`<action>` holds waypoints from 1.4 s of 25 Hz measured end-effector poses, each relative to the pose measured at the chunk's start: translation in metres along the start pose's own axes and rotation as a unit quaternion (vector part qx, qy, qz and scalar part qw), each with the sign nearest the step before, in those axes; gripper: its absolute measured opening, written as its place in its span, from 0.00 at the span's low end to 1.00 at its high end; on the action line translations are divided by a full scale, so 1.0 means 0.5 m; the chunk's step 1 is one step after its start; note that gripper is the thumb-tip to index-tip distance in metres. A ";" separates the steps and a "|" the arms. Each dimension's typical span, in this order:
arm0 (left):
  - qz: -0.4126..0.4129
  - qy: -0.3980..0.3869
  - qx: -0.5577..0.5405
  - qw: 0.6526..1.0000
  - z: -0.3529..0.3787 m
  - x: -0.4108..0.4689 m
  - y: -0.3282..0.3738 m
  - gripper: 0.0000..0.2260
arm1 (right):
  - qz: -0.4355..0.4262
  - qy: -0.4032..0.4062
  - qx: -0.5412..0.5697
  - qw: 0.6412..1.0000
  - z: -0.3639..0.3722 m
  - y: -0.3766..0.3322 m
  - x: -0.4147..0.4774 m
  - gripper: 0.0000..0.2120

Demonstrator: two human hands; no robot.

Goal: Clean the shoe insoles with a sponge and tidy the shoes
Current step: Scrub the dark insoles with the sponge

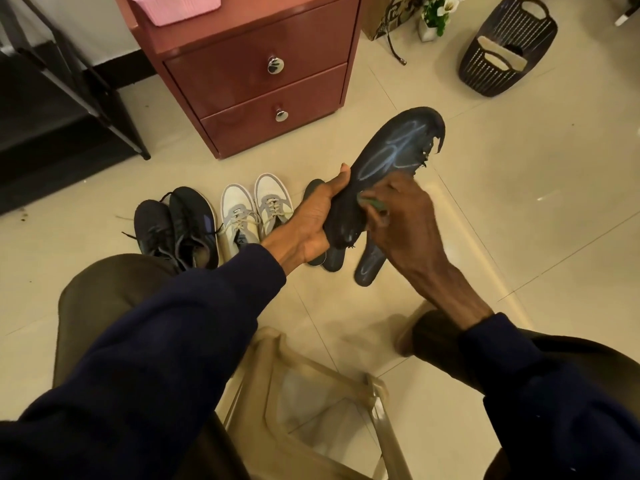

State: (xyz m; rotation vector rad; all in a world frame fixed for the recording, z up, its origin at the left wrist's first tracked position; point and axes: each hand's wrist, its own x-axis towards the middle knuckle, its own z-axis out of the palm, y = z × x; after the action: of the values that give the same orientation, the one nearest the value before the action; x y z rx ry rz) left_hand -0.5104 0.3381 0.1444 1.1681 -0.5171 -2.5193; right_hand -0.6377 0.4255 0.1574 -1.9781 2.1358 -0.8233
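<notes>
My left hand [313, 220] grips the heel end of a dark insole [391, 154] with pale soapy streaks and a frayed toe edge, held up above the floor. My right hand [405, 213] presses a green sponge [374, 203] against the insole's middle; most of the sponge is hidden under the fingers. On the tiles below lie other dark insoles [369, 268], partly hidden by my hands. A pair of black sneakers [180, 226] and a pair of white-grey sneakers [256, 206] stand side by side to the left.
A red two-drawer cabinet [263, 81] stands behind the shoes, a pink basket [173, 6] on top. A black rack [62, 98] is at the far left, a dark slotted basket [505, 50] at the far right. A beige plastic stool [311, 393] sits between my knees.
</notes>
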 end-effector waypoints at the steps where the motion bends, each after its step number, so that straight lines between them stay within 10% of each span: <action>1: -0.001 0.009 0.005 1.000 -0.004 0.002 -0.001 0.27 | -0.065 -0.037 -0.001 0.997 0.015 -0.028 -0.011 0.07; 4: 0.011 0.010 -0.006 1.000 -0.015 0.006 -0.001 0.32 | -0.135 -0.123 -0.019 0.983 0.017 -0.024 -0.011 0.08; 15: 0.053 -0.062 -0.125 0.989 -0.007 0.006 0.015 0.28 | -0.035 -0.042 -0.003 0.998 0.004 0.039 -0.004 0.11; 19: 0.057 -0.030 -0.122 0.990 -0.016 0.018 0.011 0.27 | -0.149 -0.122 -0.002 0.981 0.024 -0.017 -0.034 0.12; 31: 0.061 -0.085 -0.133 0.986 -0.012 0.013 0.019 0.28 | -0.038 -0.038 0.010 0.998 0.007 0.033 -0.006 0.12; 35: 0.042 -0.059 -0.116 0.991 -0.013 0.014 0.013 0.26 | -0.150 -0.084 0.007 0.985 0.022 -0.006 -0.022 0.11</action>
State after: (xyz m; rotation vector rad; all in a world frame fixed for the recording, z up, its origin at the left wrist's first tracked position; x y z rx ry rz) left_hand -0.5089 0.3282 0.1391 0.9004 -0.2844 -2.5061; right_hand -0.6289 0.4326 0.1465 -2.3062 1.7623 -0.6770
